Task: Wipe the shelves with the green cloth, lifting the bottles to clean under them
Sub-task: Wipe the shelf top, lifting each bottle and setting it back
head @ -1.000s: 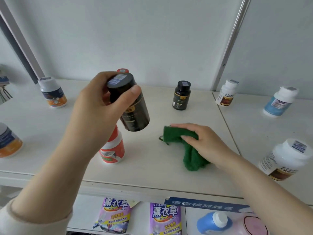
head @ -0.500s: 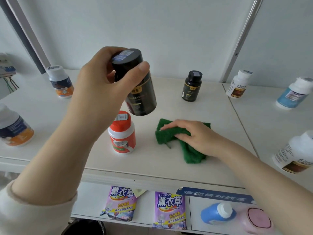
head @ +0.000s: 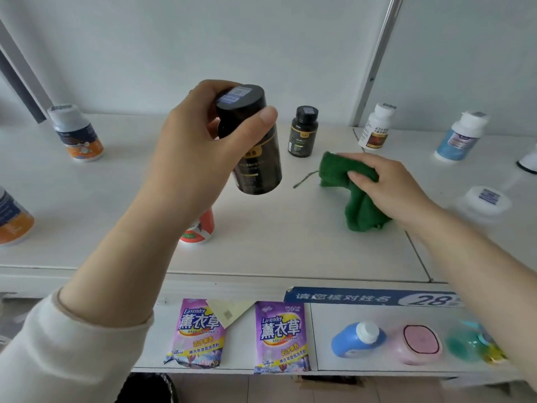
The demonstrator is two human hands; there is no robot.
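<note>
Where left hand (head: 197, 158) blocks, btl (head: 201, 228) half-hidden.

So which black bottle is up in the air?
The bigger black bottle, which the left hand grips near its cap, clear of the shelf. The smaller black bottle stands on the shelf at the back.

L grip (head: 203, 146) raised, fingers curled; R grip (head: 386, 184) low, palm down.
</note>
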